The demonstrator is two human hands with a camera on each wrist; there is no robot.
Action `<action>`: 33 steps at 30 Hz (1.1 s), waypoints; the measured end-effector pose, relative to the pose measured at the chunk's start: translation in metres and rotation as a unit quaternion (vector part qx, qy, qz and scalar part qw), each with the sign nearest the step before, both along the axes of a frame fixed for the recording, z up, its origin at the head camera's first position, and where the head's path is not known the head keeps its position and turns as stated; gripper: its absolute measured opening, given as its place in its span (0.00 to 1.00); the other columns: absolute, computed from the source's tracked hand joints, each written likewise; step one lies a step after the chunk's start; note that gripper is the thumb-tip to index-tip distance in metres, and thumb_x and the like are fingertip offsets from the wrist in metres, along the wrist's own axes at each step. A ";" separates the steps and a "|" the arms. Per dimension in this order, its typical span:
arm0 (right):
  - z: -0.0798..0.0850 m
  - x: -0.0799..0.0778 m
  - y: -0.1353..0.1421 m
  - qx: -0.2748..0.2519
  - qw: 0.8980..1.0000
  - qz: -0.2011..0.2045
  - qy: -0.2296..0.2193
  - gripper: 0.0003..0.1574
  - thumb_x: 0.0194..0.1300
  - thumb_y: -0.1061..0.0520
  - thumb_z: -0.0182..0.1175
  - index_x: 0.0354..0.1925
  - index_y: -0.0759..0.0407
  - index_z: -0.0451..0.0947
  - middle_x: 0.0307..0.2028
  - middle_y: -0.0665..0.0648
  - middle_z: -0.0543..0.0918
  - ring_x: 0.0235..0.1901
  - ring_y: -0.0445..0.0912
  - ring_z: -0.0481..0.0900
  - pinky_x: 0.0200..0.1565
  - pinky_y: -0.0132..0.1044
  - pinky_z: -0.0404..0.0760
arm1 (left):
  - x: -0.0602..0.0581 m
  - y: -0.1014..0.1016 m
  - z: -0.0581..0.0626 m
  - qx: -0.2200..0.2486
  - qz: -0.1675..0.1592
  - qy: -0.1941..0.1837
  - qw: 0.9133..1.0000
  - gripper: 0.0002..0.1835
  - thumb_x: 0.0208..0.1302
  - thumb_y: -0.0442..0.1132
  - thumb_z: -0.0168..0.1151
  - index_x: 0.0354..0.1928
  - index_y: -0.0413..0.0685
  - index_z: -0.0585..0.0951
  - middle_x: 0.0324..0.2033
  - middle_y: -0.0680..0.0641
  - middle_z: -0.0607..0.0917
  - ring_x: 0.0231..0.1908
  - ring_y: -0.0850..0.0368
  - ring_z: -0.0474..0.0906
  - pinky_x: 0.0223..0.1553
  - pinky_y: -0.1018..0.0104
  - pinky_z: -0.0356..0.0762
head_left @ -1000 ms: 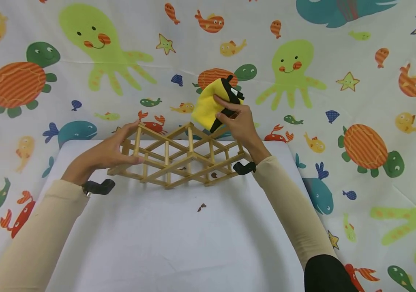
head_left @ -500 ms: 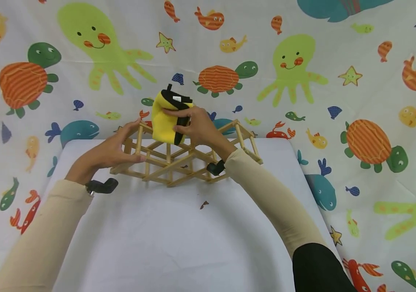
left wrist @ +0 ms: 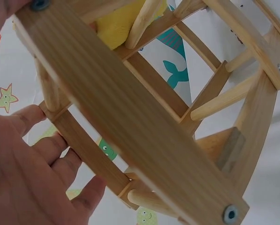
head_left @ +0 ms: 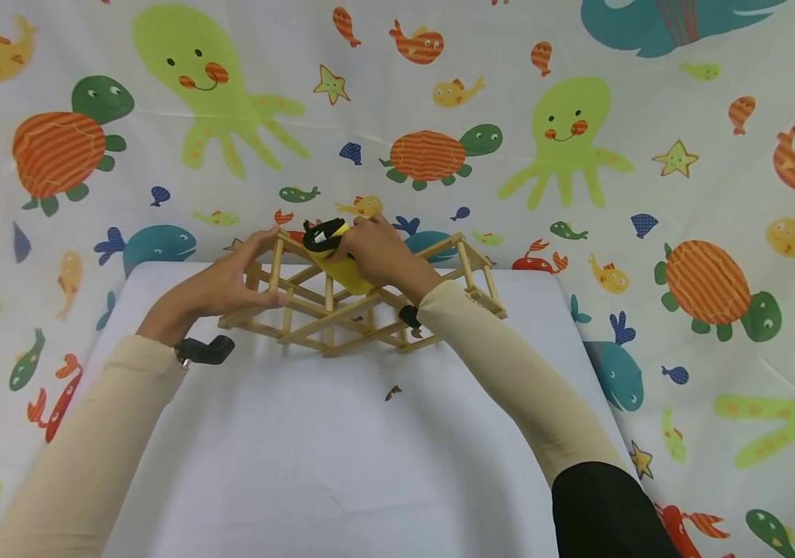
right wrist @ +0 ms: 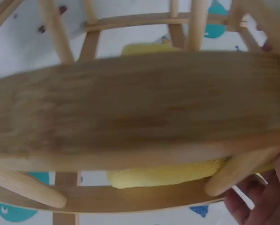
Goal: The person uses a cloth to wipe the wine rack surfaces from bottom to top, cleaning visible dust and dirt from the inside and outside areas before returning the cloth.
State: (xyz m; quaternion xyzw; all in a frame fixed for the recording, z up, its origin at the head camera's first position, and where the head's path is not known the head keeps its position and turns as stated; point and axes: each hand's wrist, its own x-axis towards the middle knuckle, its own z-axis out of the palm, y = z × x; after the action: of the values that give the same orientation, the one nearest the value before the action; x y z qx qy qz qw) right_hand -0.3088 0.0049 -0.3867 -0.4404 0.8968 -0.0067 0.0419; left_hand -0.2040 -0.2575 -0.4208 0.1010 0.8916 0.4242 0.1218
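A wooden lattice rack [head_left: 325, 319] of crossed slats and round dowels stands across the far part of the table. My left hand [head_left: 219, 288] grips its left end, thumb in front; in the left wrist view, the fingers [left wrist: 67, 168] lie along a rear slat [left wrist: 90, 150]. My right hand [head_left: 381, 252] holds a yellow cloth [head_left: 345, 274] with black edging against the rack's upper middle. Seen from the right wrist, the cloth [right wrist: 163, 176] shows behind a broad slat [right wrist: 144, 103] and between dowels. Part of the right hand is hidden there by the rack.
The table [head_left: 300, 465] has a white cover. Small brown flakes [head_left: 394, 393] lie in front of the rack, with another [head_left: 416, 333] near its base. Close behind hangs a white curtain [head_left: 383, 85] printed with sea animals. A black camera [head_left: 205, 350] sits on the left wrist.
My right hand has carried the yellow cloth leftward from the rack's right side, then lowered it into the top middle of the rack. The left hand has kept its hold.
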 end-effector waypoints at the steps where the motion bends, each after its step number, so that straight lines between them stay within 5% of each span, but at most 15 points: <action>1: -0.001 -0.001 -0.001 0.008 1.000 0.000 0.007 0.29 0.72 0.67 0.65 0.59 0.35 0.87 0.58 0.42 0.90 0.55 0.50 0.78 0.57 0.46 0.71 | 0.000 0.000 0.000 -0.003 0.001 0.000 1.000 0.66 0.58 0.50 0.80 0.87 0.60 0.42 0.86 0.42 0.48 0.83 0.28 0.46 0.73 0.15 0.48; 3: -0.004 -0.003 -0.001 0.000 0.999 0.002 0.032 0.28 0.74 0.65 0.64 0.58 0.33 0.88 0.55 0.42 0.91 0.52 0.50 0.76 0.54 0.45 0.72 | 0.001 -0.001 -0.001 -0.005 0.004 -0.003 1.000 0.67 0.58 0.51 0.81 0.87 0.61 0.41 0.86 0.42 0.47 0.83 0.28 0.46 0.73 0.15 0.48; 10: -0.005 -0.009 0.006 -0.187 0.980 -0.052 0.041 0.26 0.69 0.57 0.73 0.61 0.36 0.86 0.61 0.51 0.89 0.58 0.55 0.79 0.61 0.51 0.78 | -0.001 0.002 0.000 -0.010 0.001 -0.007 1.000 0.66 0.58 0.51 0.80 0.87 0.60 0.42 0.86 0.39 0.49 0.82 0.26 0.47 0.72 0.14 0.50; 17: -0.004 -0.010 0.006 -0.066 0.998 -0.003 0.016 0.22 0.73 0.58 0.68 0.58 0.34 0.87 0.58 0.44 0.90 0.62 0.52 0.75 0.64 0.51 0.71 | 0.000 0.001 0.001 -0.007 0.001 -0.006 1.000 0.66 0.58 0.50 0.81 0.87 0.61 0.41 0.86 0.39 0.49 0.83 0.27 0.46 0.72 0.15 0.49; 22: -0.004 -0.013 0.005 -0.136 0.989 -0.039 0.050 0.23 0.71 0.54 0.72 0.60 0.32 0.86 0.58 0.46 0.90 0.59 0.51 0.76 0.64 0.49 0.73 | 0.000 0.002 0.001 -0.007 0.001 -0.005 1.000 0.67 0.58 0.51 0.80 0.87 0.61 0.41 0.86 0.40 0.49 0.83 0.28 0.47 0.72 0.15 0.50; 28: -0.003 -0.013 0.001 -0.074 0.997 -0.016 0.002 0.23 0.72 0.58 0.70 0.58 0.33 0.87 0.60 0.44 0.89 0.67 0.52 0.76 0.74 0.51 0.67 | 0.001 0.002 0.001 -0.008 0.004 -0.009 1.000 0.67 0.58 0.50 0.80 0.87 0.62 0.41 0.86 0.39 0.50 0.83 0.27 0.46 0.72 0.14 0.49; 33: -0.005 -0.013 0.000 -0.148 0.988 -0.038 0.004 0.25 0.69 0.57 0.73 0.59 0.33 0.86 0.61 0.49 0.88 0.64 0.55 0.80 0.70 0.51 0.74 | 0.002 0.002 0.001 -0.008 0.005 -0.011 1.000 0.67 0.58 0.51 0.80 0.87 0.61 0.41 0.86 0.39 0.50 0.82 0.27 0.47 0.72 0.14 0.50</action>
State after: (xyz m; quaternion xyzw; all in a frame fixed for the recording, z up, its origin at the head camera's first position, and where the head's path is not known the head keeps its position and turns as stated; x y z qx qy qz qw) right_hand -0.3222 0.0049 -0.3913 -0.4072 0.9022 -0.1395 -0.0280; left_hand -0.2025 -0.2555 -0.4201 0.0904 0.8943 0.4184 0.1302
